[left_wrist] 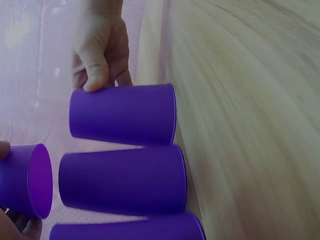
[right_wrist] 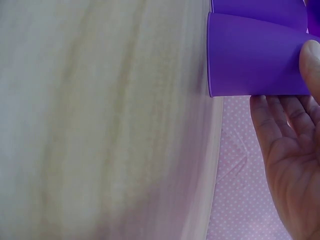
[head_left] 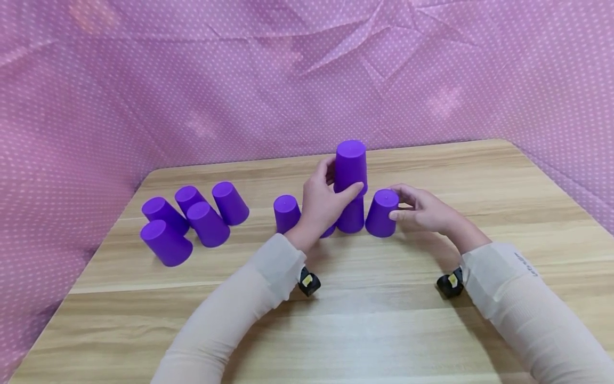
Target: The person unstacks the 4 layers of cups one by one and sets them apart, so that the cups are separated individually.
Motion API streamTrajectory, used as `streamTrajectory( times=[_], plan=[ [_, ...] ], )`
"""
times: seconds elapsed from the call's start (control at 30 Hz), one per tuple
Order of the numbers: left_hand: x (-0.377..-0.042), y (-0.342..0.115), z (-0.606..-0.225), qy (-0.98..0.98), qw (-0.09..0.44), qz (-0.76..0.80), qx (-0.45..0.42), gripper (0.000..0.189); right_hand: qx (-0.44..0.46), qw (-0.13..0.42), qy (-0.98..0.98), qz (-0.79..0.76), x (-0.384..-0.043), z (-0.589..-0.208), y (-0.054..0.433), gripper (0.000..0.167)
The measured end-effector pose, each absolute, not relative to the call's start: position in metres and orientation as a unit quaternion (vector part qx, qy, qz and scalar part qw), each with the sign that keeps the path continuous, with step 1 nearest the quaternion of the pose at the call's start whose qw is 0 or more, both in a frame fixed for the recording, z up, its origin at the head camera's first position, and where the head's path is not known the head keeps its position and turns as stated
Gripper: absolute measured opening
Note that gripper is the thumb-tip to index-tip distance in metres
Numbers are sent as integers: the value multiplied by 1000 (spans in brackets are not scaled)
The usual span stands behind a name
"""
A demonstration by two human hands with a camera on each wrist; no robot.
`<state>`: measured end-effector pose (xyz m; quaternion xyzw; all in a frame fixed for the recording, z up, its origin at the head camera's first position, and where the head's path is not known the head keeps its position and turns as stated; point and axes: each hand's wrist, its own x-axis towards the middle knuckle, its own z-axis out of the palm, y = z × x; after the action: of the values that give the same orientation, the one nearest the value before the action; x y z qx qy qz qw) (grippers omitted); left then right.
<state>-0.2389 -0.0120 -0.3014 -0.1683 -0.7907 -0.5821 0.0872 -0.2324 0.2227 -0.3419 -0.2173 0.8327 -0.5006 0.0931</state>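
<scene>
My left hand (head_left: 322,200) grips an upside-down purple cup (head_left: 350,162) above a row of upside-down purple cups. In the left wrist view the raised cup (left_wrist: 17,172) hangs apart from the row, its open mouth towards the cups below. Under it in the head view stands another cup (head_left: 351,217). My right hand (head_left: 424,210) pinches the cup at the row's right end (head_left: 382,213), thumb on the near side and fingers at the far side; that cup rests on the table. At the row's left stands a cup (head_left: 286,213), and my left wrist mostly hides one beside it (head_left: 328,231).
On the left of the wooden table (head_left: 345,330) stands a group of several upside-down purple cups (head_left: 207,224). A pink dotted cloth (head_left: 268,80) hangs behind and at the sides. A small black camera (head_left: 309,281) is strapped at each wrist.
</scene>
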Motion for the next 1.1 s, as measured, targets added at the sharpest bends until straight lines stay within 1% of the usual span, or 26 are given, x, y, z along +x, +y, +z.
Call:
streamTrajectory(
  times=[0.53, 0.87, 1.1],
  plan=[
    [-238, -60, -300, -801, 147, -556, -164, 57, -204, 95, 842, -489, -230, -341, 223, 47],
    [-237, -84, -298, -793, 167, -569, -143, 57, -209, 91, 836, -499, -231, -343, 224, 45],
    [-232, -101, -297, -787, 162, -582, -123, 59, -209, 90, 838, -497, -232, -345, 225, 46]
  ],
)
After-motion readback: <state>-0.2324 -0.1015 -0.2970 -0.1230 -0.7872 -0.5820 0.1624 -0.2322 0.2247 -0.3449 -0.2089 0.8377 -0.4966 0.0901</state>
